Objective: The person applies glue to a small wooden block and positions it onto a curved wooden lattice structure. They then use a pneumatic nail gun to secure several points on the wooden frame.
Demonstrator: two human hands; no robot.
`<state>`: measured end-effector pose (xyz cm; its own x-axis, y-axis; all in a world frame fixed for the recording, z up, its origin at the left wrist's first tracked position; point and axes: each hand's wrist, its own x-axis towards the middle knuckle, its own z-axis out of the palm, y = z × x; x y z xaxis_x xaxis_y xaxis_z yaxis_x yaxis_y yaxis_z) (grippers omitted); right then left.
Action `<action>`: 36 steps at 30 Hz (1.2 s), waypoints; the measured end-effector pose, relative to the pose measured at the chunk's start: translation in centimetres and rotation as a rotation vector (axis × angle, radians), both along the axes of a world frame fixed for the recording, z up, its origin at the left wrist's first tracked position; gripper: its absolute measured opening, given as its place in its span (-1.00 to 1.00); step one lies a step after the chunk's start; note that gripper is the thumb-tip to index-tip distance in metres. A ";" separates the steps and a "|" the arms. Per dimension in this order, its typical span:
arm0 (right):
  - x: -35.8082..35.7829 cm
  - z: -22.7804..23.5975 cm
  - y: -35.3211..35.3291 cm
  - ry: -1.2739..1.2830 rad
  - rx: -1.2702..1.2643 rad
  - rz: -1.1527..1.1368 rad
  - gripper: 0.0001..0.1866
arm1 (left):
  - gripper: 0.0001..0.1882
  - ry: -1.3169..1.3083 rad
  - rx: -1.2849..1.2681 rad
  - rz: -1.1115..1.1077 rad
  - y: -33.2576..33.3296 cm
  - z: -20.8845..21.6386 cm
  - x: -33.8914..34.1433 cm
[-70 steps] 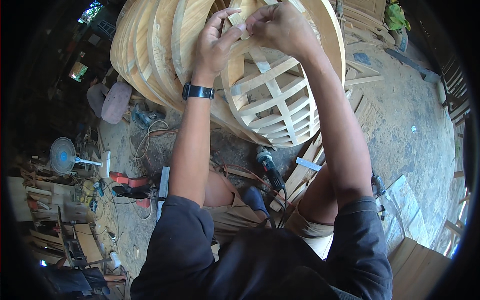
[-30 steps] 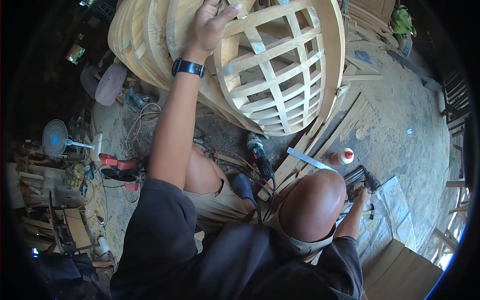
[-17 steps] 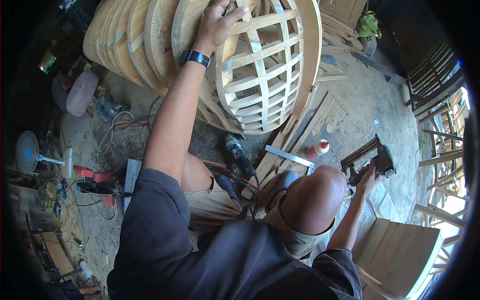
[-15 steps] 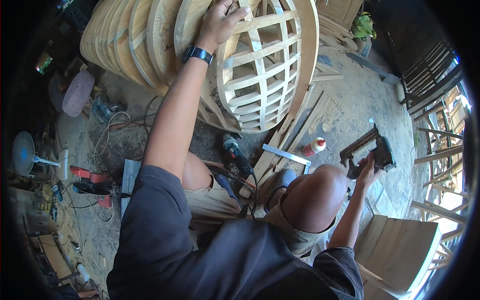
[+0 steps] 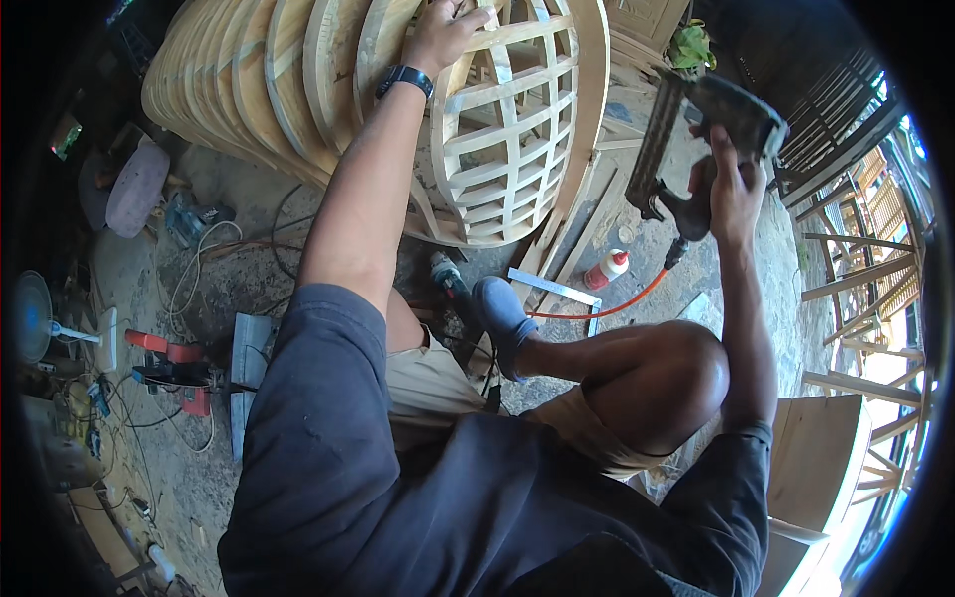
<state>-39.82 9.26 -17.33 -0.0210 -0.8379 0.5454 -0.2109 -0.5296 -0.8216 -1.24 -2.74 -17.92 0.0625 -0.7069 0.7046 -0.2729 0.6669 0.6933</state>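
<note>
At the top, a curved wooden frame [image 5: 587, 149] carries a lattice of pale slats [image 5: 510, 129]. My left hand [image 5: 445, 35] is closed on a wooden slat at the lattice's upper end; its fingertips are partly hidden. Off to the right, my right hand [image 5: 734, 189] grips a dark nail gun [image 5: 731, 104] by its handle. The nail gun is held up in the air, apart from the frame, its long magazine on the left side. From the handle's base an orange air hose [image 5: 642, 296] curves down towards my foot.
A metal square [image 5: 552, 286] and a red-and-white glue bottle [image 5: 607, 269] are on the floor ahead, near loose wood strips. An angle grinder [image 5: 446, 274] lies by my foot. Left are a red cut-off saw [image 5: 179, 370], cables and a fan [image 5: 35, 316]. A wooden box [image 5: 811, 458] stands right.
My right hand has raised the nail gun forward, and its orange hose now shows. My right foot has moved left across the wood strips. The left hand keeps its hold on the lattice.
</note>
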 end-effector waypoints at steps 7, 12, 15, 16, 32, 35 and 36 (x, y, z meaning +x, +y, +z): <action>6.2 6.7 -3.8 0.387 0.034 0.032 -0.46 | -0.68 -0.003 -0.012 0.009 -0.3 -0.1 0.2; 11.3 9.5 -1.8 0.390 0.013 0.039 -0.53 | -0.67 -0.106 0.030 0.194 0.8 0.2 -0.1; 12.5 10.8 -2.0 0.432 0.069 0.051 -0.54 | -0.64 -0.117 0.082 0.228 0.3 0.5 0.3; 12.8 11.1 -2.3 0.447 0.129 0.057 -0.54 | -0.64 -0.123 0.064 0.228 0.3 0.5 0.3; 15.6 12.1 -1.7 0.601 0.059 0.059 -0.54 | -0.41 -0.022 -0.010 0.031 0.0 -0.3 0.4; 15.8 12.1 -1.6 0.609 0.104 0.144 -0.56 | -0.38 -0.004 -0.012 -0.001 -0.1 -0.6 0.7; 15.5 12.3 -1.5 0.616 0.113 0.135 -0.56 | -0.37 0.006 -0.015 -0.012 -0.2 -0.4 0.2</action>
<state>-24.29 7.71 -5.01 0.3773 -0.8645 0.3321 -0.5998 -0.5013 -0.6237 -1.06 -2.94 -18.37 0.0582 -0.6971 0.7146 -0.2611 0.6802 0.6849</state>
